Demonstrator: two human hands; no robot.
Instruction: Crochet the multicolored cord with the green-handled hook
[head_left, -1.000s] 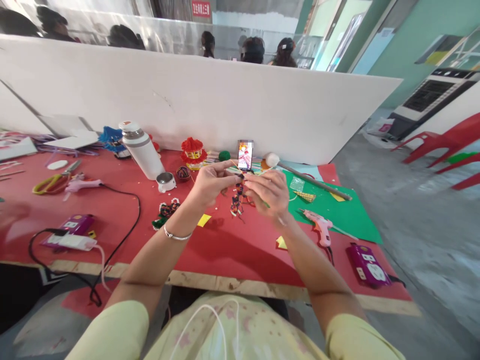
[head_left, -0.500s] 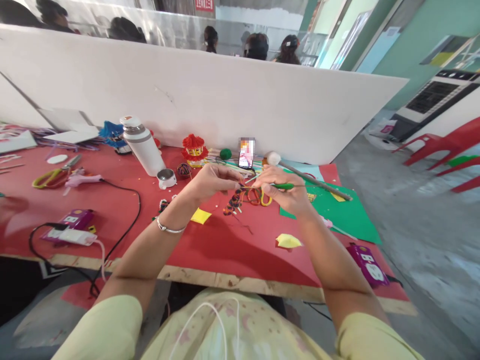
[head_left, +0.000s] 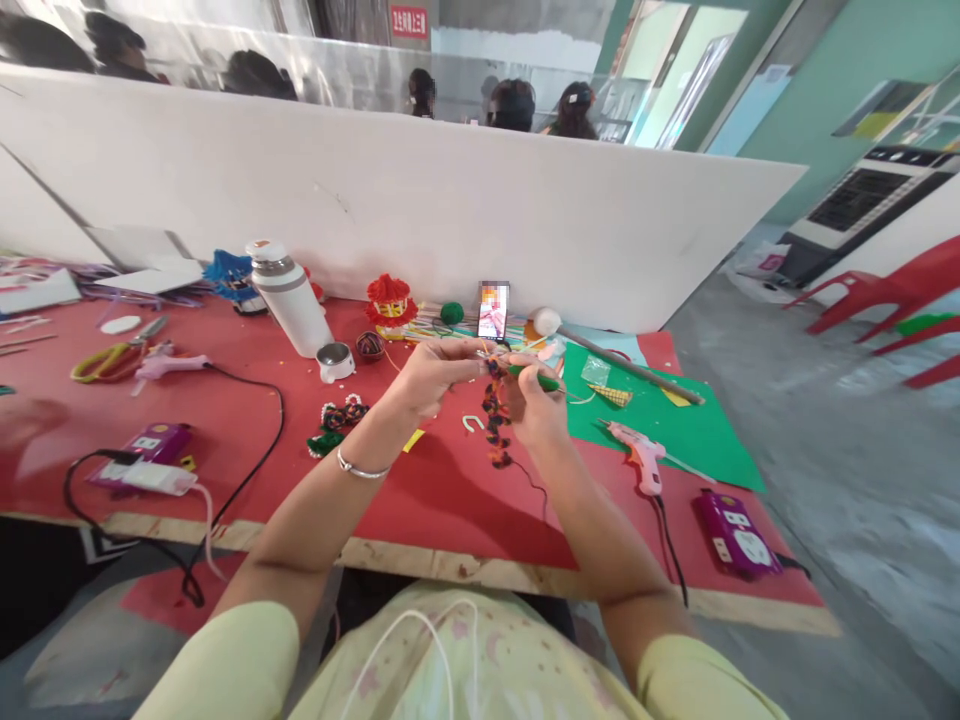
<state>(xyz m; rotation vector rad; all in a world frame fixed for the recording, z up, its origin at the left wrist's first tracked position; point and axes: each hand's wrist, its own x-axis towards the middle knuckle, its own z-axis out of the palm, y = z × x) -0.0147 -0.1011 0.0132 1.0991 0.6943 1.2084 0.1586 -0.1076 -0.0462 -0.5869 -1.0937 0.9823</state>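
Over the middle of the table, my left hand (head_left: 437, 376) pinches the top of a crocheted strip (head_left: 496, 422) in dark purple and orange yarn. The strip dangles below the fingers, a loose tail of yarn trailing from its lower end. In my right hand (head_left: 537, 405) is a crochet hook (head_left: 541, 382) with a green handle; its tip meets the work close to the left fingertips, though the fingers hide the exact stitch. A strand runs from the left hand toward a small ball of multicoloured yarn (head_left: 369, 344).
Behind the hands stand a phone (head_left: 493, 308), a red-topped yarn ornament (head_left: 391, 302) and a white thermos (head_left: 289, 300). A pink glue gun (head_left: 639, 455) lies right on green sheet, near a purple power strip (head_left: 739, 535). Scissors (head_left: 120, 358) and another glue gun (head_left: 172, 364) lie left.
My right hand has dropped and moved left, closer to my left hand, uncovering the glue gun at right. The strip now hangs straighter and longer below the fingers.
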